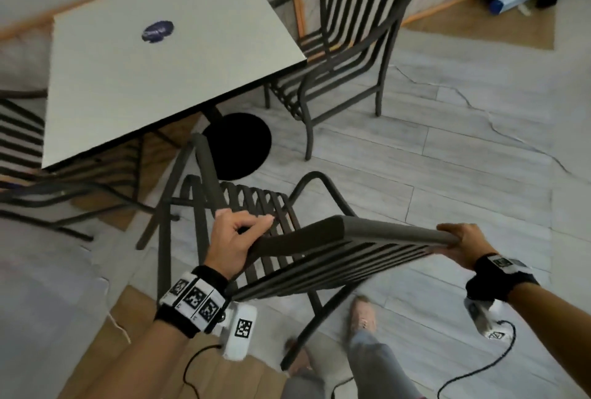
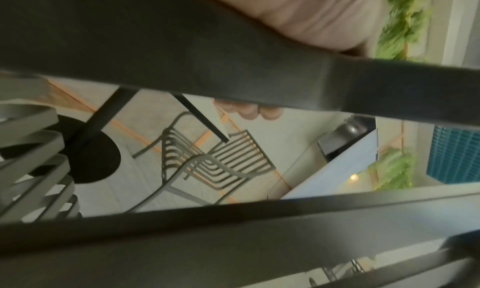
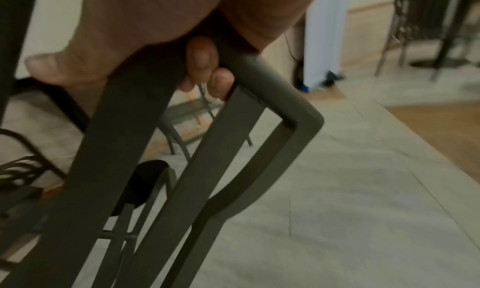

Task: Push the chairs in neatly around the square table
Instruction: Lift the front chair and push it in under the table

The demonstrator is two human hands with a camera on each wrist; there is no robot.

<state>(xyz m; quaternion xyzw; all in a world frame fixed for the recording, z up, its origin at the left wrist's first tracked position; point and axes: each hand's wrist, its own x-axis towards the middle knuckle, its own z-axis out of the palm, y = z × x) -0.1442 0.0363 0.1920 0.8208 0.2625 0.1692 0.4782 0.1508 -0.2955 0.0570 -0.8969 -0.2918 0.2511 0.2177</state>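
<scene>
While a second chair sits tucked at the square counter on the left, the left hand and right hand curl their fingers around the near chair top rail, just short of the counter; a third chair stands right.

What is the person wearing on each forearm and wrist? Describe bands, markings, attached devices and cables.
Both forearms are bare, with no sleeves. The left wrist carries a black wristband edged with white square-coded marker tiles, plus a white camera block trailing a black cable. The right wrist has a similar black marker-tagged band, a white device and a black cable.
</scene>
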